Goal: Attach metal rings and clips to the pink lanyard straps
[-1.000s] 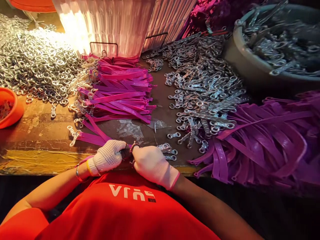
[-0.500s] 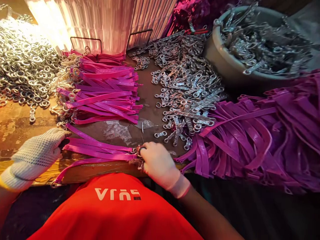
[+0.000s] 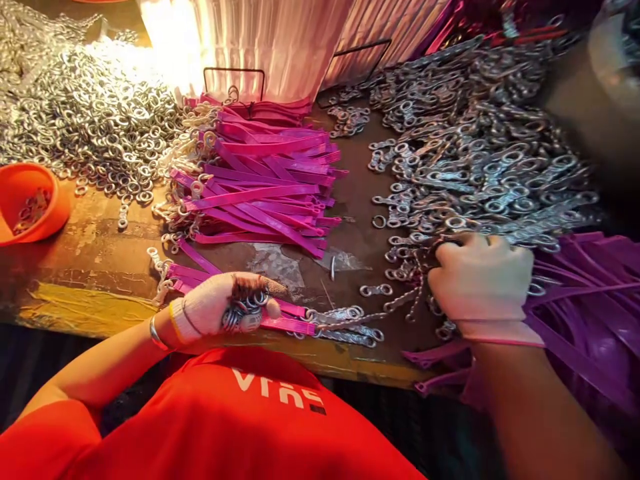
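My left hand [image 3: 235,303], in a dotted white glove, is curled around several metal rings [image 3: 245,310] in its palm. Its fingertips rest by pink straps [image 3: 293,317] at the table's front, which run out from under the hand. Twisted metal chain pieces [image 3: 355,327] lie at the right ends of those straps. My right hand [image 3: 483,283], also gloved, reaches into the front of a heap of chain pieces [image 3: 480,180]. Its fingers are bent and closed at the heap; what they pinch is hidden among the metal.
A bundle of pink straps [image 3: 265,180] with pale links lies mid-table. Left of it is a heap of metal rings [image 3: 100,113] and an orange bowl [image 3: 60,207]. Purple straps [image 3: 595,320] fill the right side. A grey tub [image 3: 570,100] stands behind, near corrugated sheeting [image 3: 280,53].
My left hand has moved right along the front straps and turned to show rings in its palm. My right hand has left the straps' right ends for the chain heap. The view has shifted left.
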`<control>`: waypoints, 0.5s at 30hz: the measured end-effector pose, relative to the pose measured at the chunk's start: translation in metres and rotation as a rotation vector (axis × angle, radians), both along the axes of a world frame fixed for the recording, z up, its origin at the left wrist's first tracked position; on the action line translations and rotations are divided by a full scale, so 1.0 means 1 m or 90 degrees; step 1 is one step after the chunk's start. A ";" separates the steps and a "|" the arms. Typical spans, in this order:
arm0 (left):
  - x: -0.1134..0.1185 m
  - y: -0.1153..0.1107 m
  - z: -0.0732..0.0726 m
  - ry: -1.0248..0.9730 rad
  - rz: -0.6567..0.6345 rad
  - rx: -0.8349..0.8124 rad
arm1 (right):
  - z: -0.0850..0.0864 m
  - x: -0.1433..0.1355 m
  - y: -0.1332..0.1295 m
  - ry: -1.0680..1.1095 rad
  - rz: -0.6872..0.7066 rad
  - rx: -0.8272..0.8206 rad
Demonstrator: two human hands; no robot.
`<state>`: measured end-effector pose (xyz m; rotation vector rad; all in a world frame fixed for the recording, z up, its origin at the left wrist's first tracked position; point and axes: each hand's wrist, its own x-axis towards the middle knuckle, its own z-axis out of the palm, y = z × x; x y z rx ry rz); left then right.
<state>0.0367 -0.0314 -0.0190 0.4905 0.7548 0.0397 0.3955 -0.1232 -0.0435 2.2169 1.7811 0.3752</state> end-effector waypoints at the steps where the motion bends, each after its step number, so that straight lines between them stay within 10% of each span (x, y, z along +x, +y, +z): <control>1: -0.002 -0.001 0.000 0.011 -0.002 0.028 | 0.000 -0.002 -0.003 0.018 0.001 0.025; 6: -0.006 -0.011 -0.001 0.091 -0.034 0.228 | 0.002 -0.052 -0.015 0.272 0.025 0.150; 10: -0.001 -0.017 -0.002 0.091 -0.081 0.246 | 0.007 -0.128 -0.016 0.539 0.261 0.127; 15: 0.003 -0.023 -0.006 0.057 -0.113 0.207 | 0.009 -0.172 -0.012 0.522 0.407 0.047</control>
